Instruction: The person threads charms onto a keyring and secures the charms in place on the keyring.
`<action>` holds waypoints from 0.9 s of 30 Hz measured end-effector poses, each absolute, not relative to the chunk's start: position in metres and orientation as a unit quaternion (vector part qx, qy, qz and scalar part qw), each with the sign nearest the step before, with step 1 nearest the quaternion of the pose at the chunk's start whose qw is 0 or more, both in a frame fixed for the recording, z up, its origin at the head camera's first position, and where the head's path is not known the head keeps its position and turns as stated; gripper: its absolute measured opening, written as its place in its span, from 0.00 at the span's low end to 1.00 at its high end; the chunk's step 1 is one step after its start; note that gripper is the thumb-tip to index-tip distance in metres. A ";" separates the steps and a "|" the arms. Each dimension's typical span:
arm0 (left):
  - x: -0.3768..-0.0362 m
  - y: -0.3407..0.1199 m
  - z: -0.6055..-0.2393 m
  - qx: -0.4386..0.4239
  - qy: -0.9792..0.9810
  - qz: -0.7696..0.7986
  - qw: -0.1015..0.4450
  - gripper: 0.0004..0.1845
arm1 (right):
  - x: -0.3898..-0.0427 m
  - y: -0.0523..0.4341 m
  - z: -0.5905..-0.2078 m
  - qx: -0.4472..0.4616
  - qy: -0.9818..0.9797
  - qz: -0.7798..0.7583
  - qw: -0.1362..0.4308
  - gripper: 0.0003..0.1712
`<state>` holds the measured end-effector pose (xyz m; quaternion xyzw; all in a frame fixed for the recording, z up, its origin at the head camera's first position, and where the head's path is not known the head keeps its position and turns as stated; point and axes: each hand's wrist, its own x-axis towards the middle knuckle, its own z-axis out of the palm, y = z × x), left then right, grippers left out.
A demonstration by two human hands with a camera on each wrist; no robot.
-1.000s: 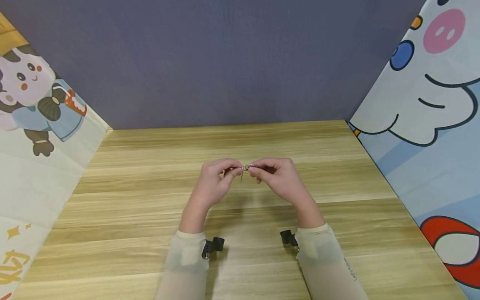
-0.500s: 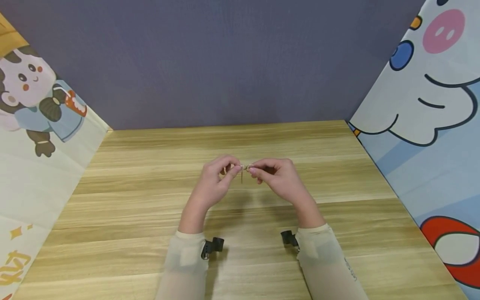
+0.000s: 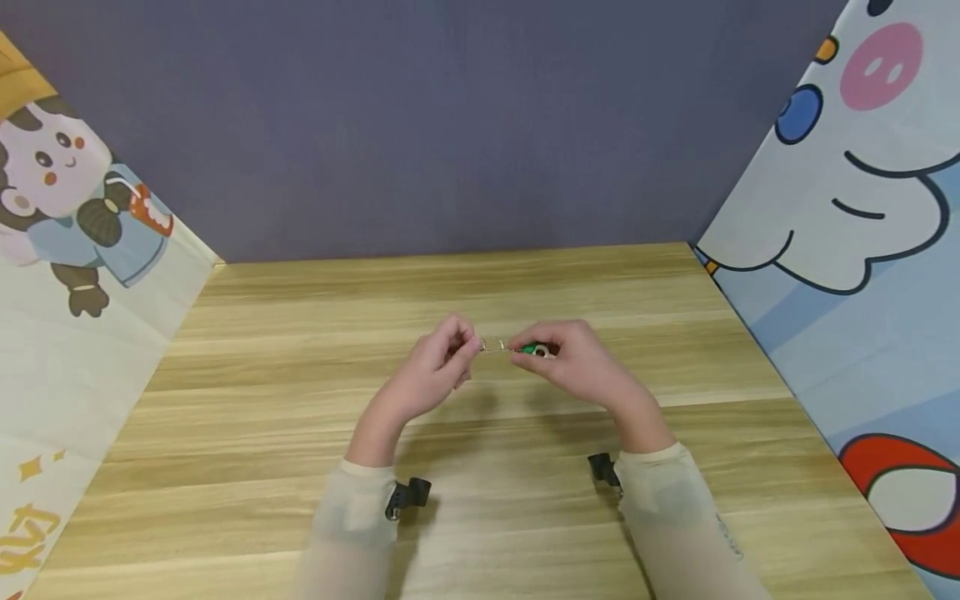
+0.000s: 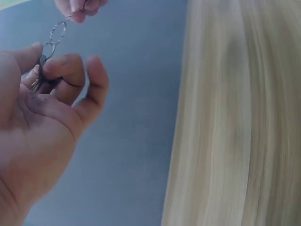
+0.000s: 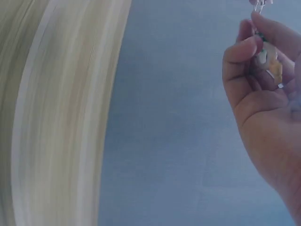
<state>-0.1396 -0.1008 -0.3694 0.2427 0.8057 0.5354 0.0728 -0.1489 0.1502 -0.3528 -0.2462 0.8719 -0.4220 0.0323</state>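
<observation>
Over the middle of the wooden table (image 3: 300,417), both hands hold one small key ring set. My left hand (image 3: 467,348) pinches a dark key (image 4: 40,79) between thumb and forefinger. From it a small metal ring (image 4: 49,47) links to a larger ring (image 3: 493,345), also seen in the left wrist view (image 4: 58,31), which stretches toward my right hand (image 3: 527,350). That hand's curled fingers grip a green and yellow charm (image 3: 535,349), visible in the right wrist view (image 5: 267,59) with a ring (image 5: 257,5) just above it. Both hands are raised off the table.
A purple wall (image 3: 450,125) closes the back of the table. Cartoon-printed panels stand at the left (image 3: 75,250) and right (image 3: 862,208) sides. A black camera clip sits on each wrist (image 3: 405,495) (image 3: 602,468).
The hands have drawn slightly apart, the right one moving right. The rings now stretch between them, the green charm shows, and the little piece that hung down is no longer dangling.
</observation>
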 end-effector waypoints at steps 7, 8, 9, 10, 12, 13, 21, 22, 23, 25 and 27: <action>-0.144 -0.109 -0.369 0.292 0.845 0.438 0.093 0.06 | -0.155 0.163 -0.359 -0.291 0.875 -0.384 0.050 0.09; -0.145 -0.111 -0.370 0.297 0.852 0.421 0.093 0.06 | -0.157 0.164 -0.361 -0.299 0.875 -0.377 0.055 0.10; -0.147 -0.112 -0.371 0.301 0.858 0.407 0.093 0.05 | -0.159 0.165 -0.363 -0.307 0.875 -0.371 0.060 0.10; -0.148 -0.113 -0.372 0.302 0.862 0.396 0.094 0.05 | -0.161 0.166 -0.365 -0.315 0.874 -0.363 0.065 0.11; -0.150 -0.115 -0.376 0.301 0.867 0.385 0.097 0.05 | -0.164 0.167 -0.370 -0.332 0.874 -0.350 0.069 0.12; -0.150 -0.116 -0.379 0.302 0.868 0.382 0.095 0.05 | -0.165 0.167 -0.372 -0.339 0.873 -0.344 0.067 0.12; -0.155 -0.120 -0.399 0.231 0.834 0.490 0.104 0.14 | -0.170 0.172 -0.382 -0.350 0.871 -0.344 0.019 0.17; -0.155 -0.121 -0.401 0.220 0.828 0.504 0.105 0.15 | -0.170 0.172 -0.382 -0.346 0.872 -0.346 0.016 0.17; -0.156 -0.121 -0.402 0.212 0.823 0.516 0.106 0.17 | -0.170 0.172 -0.382 -0.342 0.873 -0.347 0.016 0.17; -0.157 -0.122 -0.403 0.204 0.818 0.527 0.109 0.20 | -0.171 0.173 -0.383 -0.335 0.877 -0.344 0.020 0.17; -0.158 -0.123 -0.403 0.203 0.819 0.525 0.112 0.21 | -0.171 0.174 -0.382 -0.331 0.881 -0.338 0.028 0.15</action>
